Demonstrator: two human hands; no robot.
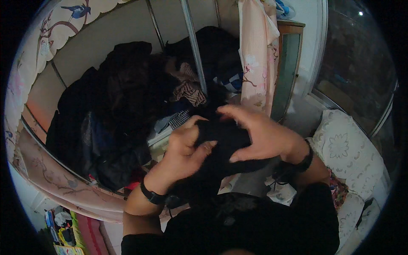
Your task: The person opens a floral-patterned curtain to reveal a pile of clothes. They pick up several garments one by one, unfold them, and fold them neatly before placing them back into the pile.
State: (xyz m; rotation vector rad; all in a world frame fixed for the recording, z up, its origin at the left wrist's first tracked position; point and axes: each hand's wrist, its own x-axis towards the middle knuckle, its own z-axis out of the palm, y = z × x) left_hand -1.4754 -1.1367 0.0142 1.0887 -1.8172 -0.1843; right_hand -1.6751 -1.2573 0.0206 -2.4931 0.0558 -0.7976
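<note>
A black cloth garment (224, 137) is bunched up in front of my chest, its shape hard to make out in the dim light. My left hand (183, 153) grips its left side, thumb on top and fingers curled into the cloth. Around the right side is my right hand (264, 135), slightly blurred, with thumb and fingers spread wide over the fabric; whether it grips cannot be seen. Beyond both hands lies a large heap of dark clothes (124, 86), with a striped brown cloth (191, 92) and a black-and-white checked cloth (180, 119) among it.
Metal poles (193, 41) rise beside the heap in a fabric-covered frame. A pink floral curtain (256, 63) hangs at right, before a wooden glass-door cabinet (290, 60). White patterned upholstery (347, 149) stands right, below a window (357, 57). Small items (63, 223) lie lower left.
</note>
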